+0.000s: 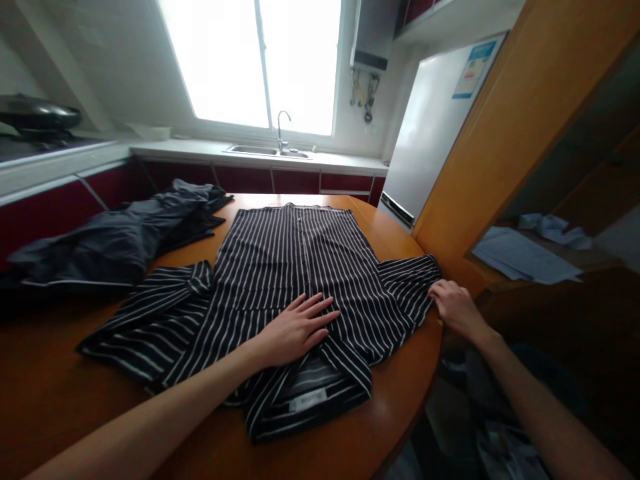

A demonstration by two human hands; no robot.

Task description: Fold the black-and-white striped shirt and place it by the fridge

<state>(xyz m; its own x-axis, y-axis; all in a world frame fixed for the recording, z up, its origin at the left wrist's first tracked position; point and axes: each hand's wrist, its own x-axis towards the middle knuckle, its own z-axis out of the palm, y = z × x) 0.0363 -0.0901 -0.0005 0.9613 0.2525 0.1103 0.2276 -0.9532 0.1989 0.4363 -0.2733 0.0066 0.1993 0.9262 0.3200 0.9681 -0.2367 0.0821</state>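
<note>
A black shirt with white stripes [270,260] lies spread front side up on the wooden table, its collar toward me and its hem at the far side. A white label [307,400] shows inside the collar. My left hand [300,330] rests flat on the upper front of the shirt, fingers spread, beside the button line. At the right, my right hand [453,307] pinches the cuff end of the sleeve [410,280] near the table's edge. The other sleeve [155,320] lies loosely out to the left, partly folded over.
A heap of dark grey clothes [125,233] lies on the left of the table [400,393], whose rounded edge curves along the right. Papers [525,253] lie on a shelf at the right. Beyond stand a fridge [435,127], a counter with a sink [255,151], and a pan [40,113].
</note>
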